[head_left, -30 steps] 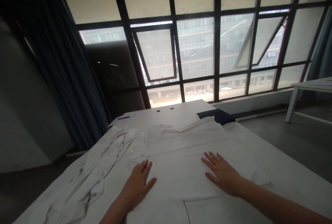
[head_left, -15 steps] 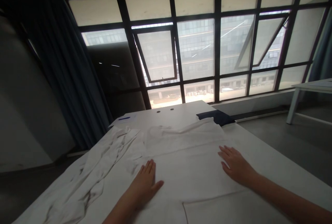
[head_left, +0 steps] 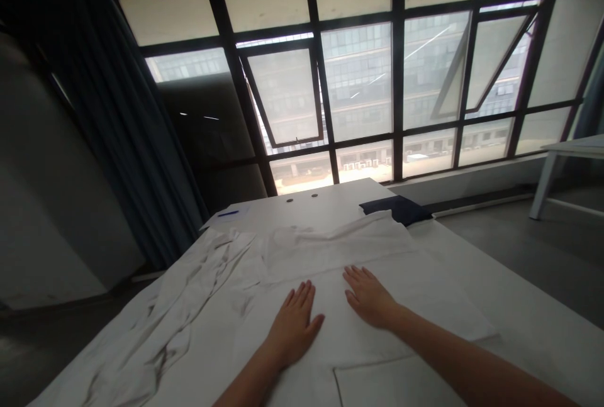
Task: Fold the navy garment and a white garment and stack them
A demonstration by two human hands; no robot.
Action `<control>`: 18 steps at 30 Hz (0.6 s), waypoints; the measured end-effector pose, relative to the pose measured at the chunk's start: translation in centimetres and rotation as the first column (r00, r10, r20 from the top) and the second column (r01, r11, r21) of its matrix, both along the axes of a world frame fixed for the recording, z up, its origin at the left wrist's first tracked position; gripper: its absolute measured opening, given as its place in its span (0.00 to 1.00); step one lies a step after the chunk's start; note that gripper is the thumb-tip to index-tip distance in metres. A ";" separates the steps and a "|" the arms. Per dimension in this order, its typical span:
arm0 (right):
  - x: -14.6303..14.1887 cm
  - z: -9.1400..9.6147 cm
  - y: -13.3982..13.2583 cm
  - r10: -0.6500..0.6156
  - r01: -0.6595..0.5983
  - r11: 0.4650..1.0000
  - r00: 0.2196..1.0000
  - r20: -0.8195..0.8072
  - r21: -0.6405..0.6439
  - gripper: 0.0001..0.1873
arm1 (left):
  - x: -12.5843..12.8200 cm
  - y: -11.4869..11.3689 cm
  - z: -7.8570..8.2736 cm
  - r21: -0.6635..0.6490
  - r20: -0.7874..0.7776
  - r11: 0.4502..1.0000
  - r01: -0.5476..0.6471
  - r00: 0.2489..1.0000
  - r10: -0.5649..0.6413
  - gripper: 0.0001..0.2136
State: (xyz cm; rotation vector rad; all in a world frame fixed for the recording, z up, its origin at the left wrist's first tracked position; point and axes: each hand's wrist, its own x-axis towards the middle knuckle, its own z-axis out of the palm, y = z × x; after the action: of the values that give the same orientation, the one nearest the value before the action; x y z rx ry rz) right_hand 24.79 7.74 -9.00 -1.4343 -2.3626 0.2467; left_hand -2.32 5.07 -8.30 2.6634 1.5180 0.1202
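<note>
Both hands moved inward since earlier: left hand [head_left: 293, 326] and right hand [head_left: 368, 297] now lie near each other, flat, fingers spread, grasping nothing, pressing the white garment [head_left: 377, 331]. Garment spread on worktop [head_left: 519, 306]; dark cloth [head_left: 399, 209] beyond.

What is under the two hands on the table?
The left hand and right hand lie flat, palms down, on a white garment spread over the white table. The cloth hides the tabletop directly beneath them.
</note>
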 end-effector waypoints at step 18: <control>-10.9 1.0 -2.4 0.321 -0.321 0.947 0.946 0.036 -0.018 0.35 | -8.1 0.1 -1.8 0.177 -0.046 0.961 -0.212 0.974 0.224 0.35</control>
State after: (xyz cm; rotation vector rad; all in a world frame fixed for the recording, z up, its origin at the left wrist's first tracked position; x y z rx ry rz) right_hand 13.85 5.29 -8.01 -1.0594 -2.6235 0.3206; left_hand -10.46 5.22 -10.14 2.6395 1.9022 0.1858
